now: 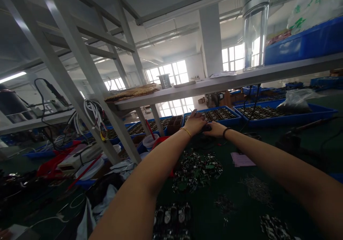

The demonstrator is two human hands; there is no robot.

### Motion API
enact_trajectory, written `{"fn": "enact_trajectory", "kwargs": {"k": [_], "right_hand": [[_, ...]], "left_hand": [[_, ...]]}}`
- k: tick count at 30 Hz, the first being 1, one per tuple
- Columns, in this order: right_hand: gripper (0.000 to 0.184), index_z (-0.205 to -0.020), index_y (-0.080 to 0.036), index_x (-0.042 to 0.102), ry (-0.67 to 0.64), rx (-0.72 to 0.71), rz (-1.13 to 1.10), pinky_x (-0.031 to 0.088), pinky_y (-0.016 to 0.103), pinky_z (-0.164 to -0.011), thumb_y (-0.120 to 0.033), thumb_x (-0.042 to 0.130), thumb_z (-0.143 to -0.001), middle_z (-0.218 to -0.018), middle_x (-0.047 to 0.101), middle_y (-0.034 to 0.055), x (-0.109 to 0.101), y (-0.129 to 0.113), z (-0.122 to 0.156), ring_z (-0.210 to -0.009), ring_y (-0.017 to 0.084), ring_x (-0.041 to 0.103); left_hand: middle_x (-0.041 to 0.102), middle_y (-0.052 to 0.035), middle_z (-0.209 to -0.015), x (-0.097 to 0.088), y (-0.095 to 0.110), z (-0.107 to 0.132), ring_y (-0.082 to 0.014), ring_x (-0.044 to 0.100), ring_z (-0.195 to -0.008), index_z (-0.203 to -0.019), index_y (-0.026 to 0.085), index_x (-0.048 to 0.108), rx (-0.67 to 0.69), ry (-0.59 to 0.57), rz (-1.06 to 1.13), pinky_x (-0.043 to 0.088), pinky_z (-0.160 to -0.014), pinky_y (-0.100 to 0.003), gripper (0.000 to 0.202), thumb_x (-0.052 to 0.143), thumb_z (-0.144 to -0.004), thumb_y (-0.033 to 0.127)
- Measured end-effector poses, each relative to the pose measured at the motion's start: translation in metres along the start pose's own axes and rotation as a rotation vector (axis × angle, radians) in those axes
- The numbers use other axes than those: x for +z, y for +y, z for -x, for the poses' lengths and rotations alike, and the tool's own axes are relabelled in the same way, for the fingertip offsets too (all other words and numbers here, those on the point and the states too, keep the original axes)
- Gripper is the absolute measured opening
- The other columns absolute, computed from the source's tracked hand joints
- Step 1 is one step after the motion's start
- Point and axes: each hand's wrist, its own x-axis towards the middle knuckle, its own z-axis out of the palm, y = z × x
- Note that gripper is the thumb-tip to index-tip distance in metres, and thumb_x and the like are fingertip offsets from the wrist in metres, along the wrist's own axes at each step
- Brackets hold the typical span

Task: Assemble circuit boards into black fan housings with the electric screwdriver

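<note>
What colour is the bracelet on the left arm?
Gold. The head view shows the thin bracelet best, just behind the left hand.

Ceiling: pale and high over me, with long ducts (167, 36) running toward the far end.
Windows: one white-framed bank (168, 72) straight ahead, another (233, 57) off to my right, both blown out bright.
Wall: white (194, 66), between the two banks.
Pillar: square and white (211, 39), right beside the right-hand bank.
Shelf: white metal (214, 86), running above my bench on slanted legs (80, 72), with a blue bin (302, 43) sitting on it.
Bench: dark green top (209, 229), stretching out ahead of me.
Light: hazy daylight from the windows, plus a lit tube (12, 77) far left; it's dim down where I sit.
</note>
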Motion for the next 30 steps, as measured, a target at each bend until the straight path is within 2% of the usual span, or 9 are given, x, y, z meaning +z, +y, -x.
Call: {"fn": "enact_trajectory", "kwargs": {"k": [3,5,7,9,12,18,22,26,30], "right_hand": [[0.047,-0.138,-0.019,0.058,0.133,0.044,0.108,0.042,0.057,-0.110,-0.044,0.070,-0.099,-0.144,0.051,0.0134,0.001,-0.005,0.018,-0.129,0.033,0.051],[0.049,-0.142,-0.016,0.053,0.235,0.073,0.169,0.036,0.058,-0.113,-0.041,0.066,-0.101,-0.149,0.045,0.0161,0.005,-0.009,0.037,-0.136,0.036,0.043],[0.043,-0.136,-0.011,0.055,0.269,0.097,0.214,0.039,0.054,-0.109,-0.036,0.063,-0.102,-0.142,0.049,0.0182,0.010,-0.012,0.055,-0.131,0.036,0.046],[0.039,-0.132,-0.011,0.057,0.241,0.098,0.247,0.044,0.050,-0.105,-0.034,0.065,-0.102,-0.135,0.053,0.0170,0.012,-0.013,0.066,-0.124,0.033,0.052],[0.044,-0.137,-0.015,0.056,0.161,0.081,0.280,0.045,0.051,-0.106,-0.035,0.069,-0.100,-0.137,0.054,0.0133,0.008,-0.013,0.066,-0.124,0.031,0.053],[0.038,-0.131,-0.015,0.061,-0.037,0.159,0.267,0.056,0.046,-0.093,-0.040,0.066,-0.103,-0.119,0.065,0.0099,-0.009,-0.020,0.049,-0.104,0.025,0.066],[0.037,-0.129,-0.015,0.061,-0.109,0.232,0.239,0.059,0.044,-0.088,-0.042,0.063,-0.105,-0.114,0.066,0.0091,-0.014,-0.026,0.055,-0.098,0.023,0.067],[0.034,-0.126,-0.014,0.062,-0.166,0.259,0.221,0.058,0.042,-0.087,-0.040,0.063,-0.105,-0.107,0.067,0.0079,-0.026,-0.035,0.075,-0.094,0.023,0.068],[0.034,-0.127,-0.016,0.060,-0.187,0.256,0.187,0.056,0.039,-0.076,-0.039,0.064,-0.102,-0.100,0.072,0.0126,-0.057,-0.041,0.122,-0.089,0.029,0.071]], "left_hand": [[0.067,-0.0051,-0.132,0.012,-0.008,0.000,-0.0295,0.044,-0.142,-0.122,0.026,0.071,-0.053,-0.008,0.080,0.013,-0.126,-0.061,0.033,0.060,-0.095,0.011],[0.063,-0.0078,-0.138,0.021,-0.016,0.001,-0.0308,0.048,-0.139,-0.129,0.024,0.066,-0.112,-0.025,0.143,0.026,-0.123,-0.062,0.032,0.065,-0.097,0.021],[0.059,-0.0107,-0.141,0.030,-0.023,0.003,-0.0303,0.054,-0.132,-0.132,0.021,0.063,-0.155,-0.047,0.208,0.041,-0.115,-0.058,0.035,0.066,-0.099,0.033],[0.059,-0.0114,-0.140,0.037,-0.027,0.005,-0.0281,0.060,-0.123,-0.132,0.020,0.062,-0.168,-0.072,0.268,0.051,-0.106,-0.052,0.036,0.064,-0.100,0.038],[0.062,-0.0108,-0.134,0.045,-0.028,0.006,-0.0263,0.064,-0.116,-0.130,0.018,0.063,-0.163,-0.107,0.328,0.056,-0.099,-0.048,0.036,0.065,-0.100,0.038],[0.055,-0.0120,-0.145,0.050,-0.010,0.012,-0.0294,0.057,-0.128,-0.135,0.020,0.060,-0.288,-0.016,0.274,0.050,-0.108,-0.055,0.038,0.065,-0.100,0.035],[0.052,-0.0126,-0.148,0.052,0.009,0.020,-0.0322,0.053,-0.134,-0.137,0.019,0.059,-0.356,0.038,0.215,0.046,-0.111,-0.058,0.043,0.066,-0.099,0.038],[0.058,-0.0122,-0.140,0.058,0.013,0.022,-0.0292,0.059,-0.126,-0.130,0.017,0.062,-0.379,0.004,0.205,0.051,-0.106,-0.053,0.037,0.067,-0.099,0.036],[0.063,-0.0114,-0.132,0.065,-0.008,0.019,-0.0260,0.064,-0.115,-0.129,0.017,0.062,-0.500,-0.018,0.257,0.056,-0.098,-0.049,0.036,0.066,-0.100,0.037]]}}
